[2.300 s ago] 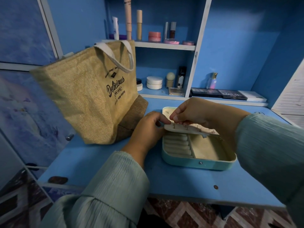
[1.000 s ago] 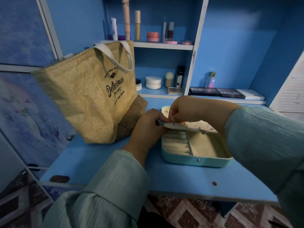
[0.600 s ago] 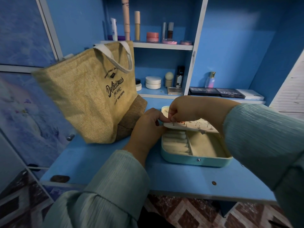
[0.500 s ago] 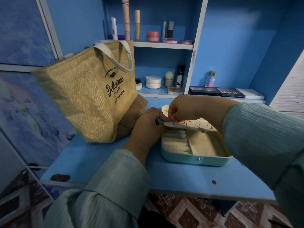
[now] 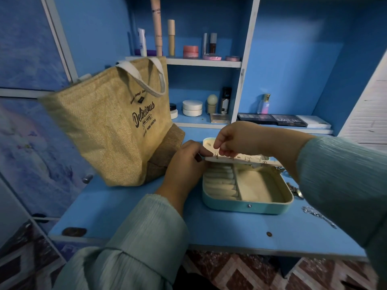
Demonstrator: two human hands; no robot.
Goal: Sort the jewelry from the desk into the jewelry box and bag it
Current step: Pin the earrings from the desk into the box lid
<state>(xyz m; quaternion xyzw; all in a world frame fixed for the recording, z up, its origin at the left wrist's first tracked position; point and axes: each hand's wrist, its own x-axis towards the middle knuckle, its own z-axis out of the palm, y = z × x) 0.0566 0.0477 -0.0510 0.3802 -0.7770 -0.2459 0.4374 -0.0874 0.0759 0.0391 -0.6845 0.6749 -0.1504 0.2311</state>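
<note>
Counter (image 5: 219,229) of blue board fills the lower half of the head view, under blue shelving (image 5: 205,62) set with cosmetic bottles and jars. Next in size, a tan burlap tote bag (image 5: 109,132) printed "Delicious" stands upright on the counter's left part, its white handles up, a darker brown bundle just beside its right foot. Right of the bag, the teal jewelry box (image 5: 247,206) lies open on the counter, cream-lined, with a row of padded rolls in its left compartment and a plain well on the right. Over the box's far half, a flat cream earring panel (image 5: 243,160) with small studs and hooks on it is held roughly level. Both forearms wear pale green sleeves. The left hand (image 5: 184,166) grips the panel's left end, fingers curled round its edge. The right hand (image 5: 236,139) reaches in from the right above the same end, its fingers (image 5: 225,152) pinched together at a small stud on the panel. Smallest, silver jewelry pieces (image 5: 318,214) lie on the counter near the box's right side, partly hidden by the right sleeve.
</note>
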